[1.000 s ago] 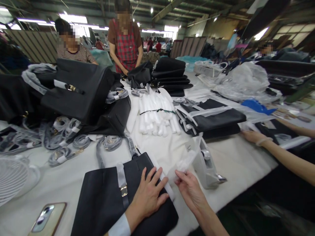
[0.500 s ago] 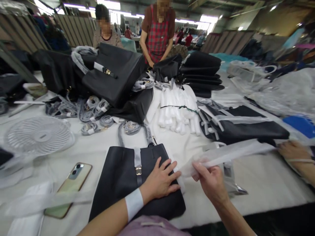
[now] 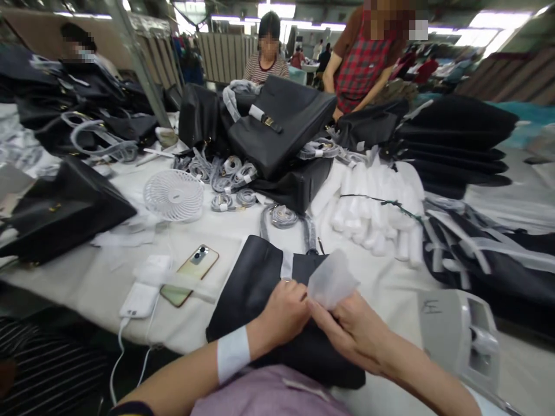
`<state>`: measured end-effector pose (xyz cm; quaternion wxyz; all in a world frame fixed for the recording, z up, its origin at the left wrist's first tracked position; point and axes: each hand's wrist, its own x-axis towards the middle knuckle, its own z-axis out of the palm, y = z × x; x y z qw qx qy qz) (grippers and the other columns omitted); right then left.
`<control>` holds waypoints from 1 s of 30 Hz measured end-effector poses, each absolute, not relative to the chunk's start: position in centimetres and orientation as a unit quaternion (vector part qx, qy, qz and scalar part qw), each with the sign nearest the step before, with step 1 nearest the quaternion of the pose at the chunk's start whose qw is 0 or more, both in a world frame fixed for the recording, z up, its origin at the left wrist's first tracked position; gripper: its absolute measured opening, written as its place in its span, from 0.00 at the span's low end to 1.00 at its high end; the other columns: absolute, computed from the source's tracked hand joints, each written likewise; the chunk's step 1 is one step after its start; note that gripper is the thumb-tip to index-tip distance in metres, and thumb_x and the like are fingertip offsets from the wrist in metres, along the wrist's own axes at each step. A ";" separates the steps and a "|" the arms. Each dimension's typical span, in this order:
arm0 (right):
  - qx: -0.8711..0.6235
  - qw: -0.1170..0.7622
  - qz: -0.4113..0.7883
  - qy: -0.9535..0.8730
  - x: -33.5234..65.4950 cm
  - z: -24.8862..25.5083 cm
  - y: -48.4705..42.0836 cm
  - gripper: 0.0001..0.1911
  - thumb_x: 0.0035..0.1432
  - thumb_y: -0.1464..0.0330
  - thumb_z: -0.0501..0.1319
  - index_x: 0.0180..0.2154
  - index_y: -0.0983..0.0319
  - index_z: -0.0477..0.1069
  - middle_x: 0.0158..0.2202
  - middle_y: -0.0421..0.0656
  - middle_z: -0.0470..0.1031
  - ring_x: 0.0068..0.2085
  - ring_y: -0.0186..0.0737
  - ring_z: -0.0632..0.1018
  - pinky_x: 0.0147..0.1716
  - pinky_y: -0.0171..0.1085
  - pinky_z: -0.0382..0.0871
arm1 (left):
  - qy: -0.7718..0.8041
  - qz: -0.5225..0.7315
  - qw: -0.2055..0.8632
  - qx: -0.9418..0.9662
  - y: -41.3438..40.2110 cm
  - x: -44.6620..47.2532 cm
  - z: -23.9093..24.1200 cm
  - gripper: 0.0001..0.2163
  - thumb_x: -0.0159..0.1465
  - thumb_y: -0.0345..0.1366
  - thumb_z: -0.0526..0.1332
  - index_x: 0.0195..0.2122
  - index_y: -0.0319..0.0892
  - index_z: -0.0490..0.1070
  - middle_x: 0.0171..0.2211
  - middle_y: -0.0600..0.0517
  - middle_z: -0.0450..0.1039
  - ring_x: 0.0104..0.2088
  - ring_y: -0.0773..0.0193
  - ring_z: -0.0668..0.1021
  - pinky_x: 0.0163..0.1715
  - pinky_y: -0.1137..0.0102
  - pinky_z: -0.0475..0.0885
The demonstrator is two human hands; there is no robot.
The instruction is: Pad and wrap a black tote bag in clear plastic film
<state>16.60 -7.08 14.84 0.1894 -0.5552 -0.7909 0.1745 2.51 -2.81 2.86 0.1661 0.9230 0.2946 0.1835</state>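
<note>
Far left: one black bag (image 3: 71, 199), gold-toned fitting, lying on the white-covered counter (image 3: 78, 283); any lettering on it unreadable. One white fan (image 3: 174, 195), slatted face, small marking at the hub, too small to read. One white box (image 3: 141, 297) with a white cable, surface print illegible. One phone (image 3: 202, 263), back upward, greenish-gold, two lenses visible, a translucent strip across its lower part.

Centre: one black handbag (image 3: 247, 280), flat on the counter in front of the person, smooth-surfaced; handle sheathed in grey translucent wrap, a coiled strap (image 3: 284, 216) within its loop; whitish wrap on the front tab, metal fitting partly hidden. Left hand (image 3: 284, 309) over this front, fingers curled in; whether they grip anything cannot be told. Right hand (image 3: 355, 326) just beside, touching it, fingers pinching a translucent film (image 3: 333, 277), unprinted where visible.

Right: one bundle of white rolls (image 3: 377, 199), dark tie around. One grey dispenser (image 3: 442, 329), dark handwritten mark on its side, reading uncertain.
</note>
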 end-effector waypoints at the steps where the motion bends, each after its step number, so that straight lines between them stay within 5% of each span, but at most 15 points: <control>1: -0.546 0.173 0.193 -0.797 16.0 14.0 -6.5 0.25 0.68 0.63 0.46 0.21 0.62 0.67 0.17 0.40 0.67 0.20 0.32 0.67 0.22 0.33 0.55 | 0.323 0.174 0.147 0.919 -2.8 0.5 2.8 0.09 0.68 0.37 0.53 0.41 0.44 0.72 0.36 0.48 0.71 0.38 0.56 0.72 0.38 0.61 0.68; 3: -0.523 0.137 0.222 -0.811 14.8 12.2 -5.7 0.24 0.69 0.65 0.44 0.23 0.62 0.68 0.19 0.39 0.68 0.20 0.31 0.66 0.22 0.33 0.54 | 0.379 0.155 0.092 0.908 -2.8 -3.1 2.2 0.12 0.67 0.41 0.55 0.50 0.45 0.69 0.44 0.44 0.71 0.41 0.53 0.72 0.39 0.58 0.67; 7: -0.461 0.064 0.204 -0.861 12.9 8.0 -4.6 0.23 0.69 0.67 0.43 0.28 0.63 0.70 0.19 0.40 0.69 0.19 0.32 0.67 0.21 0.35 0.50 | 0.382 0.162 0.010 0.910 -3.3 -6.9 0.0 0.21 0.65 0.48 0.58 0.58 0.51 0.63 0.61 0.47 0.62 0.57 0.52 0.66 0.56 0.53 0.58; 11: -0.419 0.016 0.115 -0.900 12.0 3.6 -3.8 0.20 0.69 0.69 0.42 0.33 0.64 0.71 0.24 0.44 0.74 0.22 0.35 0.72 0.23 0.37 0.52 | 0.368 0.171 0.005 0.914 -3.3 -6.9 -1.1 0.18 0.66 0.47 0.56 0.55 0.49 0.67 0.60 0.47 0.64 0.58 0.52 0.65 0.63 0.46 0.40; 15: -0.436 0.055 0.056 -0.897 11.4 0.0 -3.5 0.23 0.69 0.70 0.40 0.30 0.64 0.70 0.19 0.44 0.72 0.21 0.36 0.73 0.23 0.37 0.51 | 0.354 0.177 0.028 0.918 -2.8 -6.8 -1.1 0.15 0.66 0.45 0.55 0.50 0.45 0.70 0.59 0.45 0.65 0.58 0.53 0.66 0.64 0.45 0.33; 20: -0.472 0.135 0.054 -0.869 10.9 -1.2 -3.5 0.21 0.68 0.65 0.44 0.26 0.63 0.67 0.19 0.43 0.72 0.21 0.35 0.72 0.23 0.37 0.51 | 0.407 0.244 0.119 0.872 -3.3 -7.9 -0.1 0.13 0.65 0.32 0.53 0.49 0.42 0.71 0.55 0.46 0.69 0.55 0.56 0.68 0.63 0.50 0.51; 22: -0.477 0.146 0.091 -0.862 10.8 -0.9 -3.6 0.17 0.64 0.60 0.50 0.27 0.62 0.66 0.21 0.42 0.72 0.23 0.36 0.73 0.24 0.36 0.53 | 0.482 0.269 0.130 0.824 -3.9 -8.0 0.5 0.13 0.64 0.34 0.55 0.49 0.42 0.71 0.55 0.45 0.68 0.53 0.52 0.67 0.58 0.49 0.58; 27: -0.466 0.143 0.141 -0.861 10.8 -0.4 -3.8 0.13 0.57 0.57 0.57 0.32 0.61 0.66 0.24 0.41 0.73 0.26 0.37 0.74 0.26 0.34 0.56 | 0.569 0.266 0.129 0.767 -4.9 -6.8 1.4 0.21 0.55 0.53 0.65 0.42 0.43 0.73 0.59 0.43 0.63 0.57 0.38 0.61 0.57 0.36 0.54; 30: -0.463 0.149 0.134 -0.863 10.8 -0.4 -3.9 0.11 0.56 0.59 0.57 0.32 0.61 0.66 0.24 0.41 0.73 0.27 0.38 0.74 0.27 0.34 0.57 | 0.599 0.280 0.120 0.740 -4.7 -6.2 0.9 0.12 0.60 0.46 0.63 0.39 0.43 0.72 0.56 0.44 0.65 0.56 0.43 0.63 0.55 0.43 0.62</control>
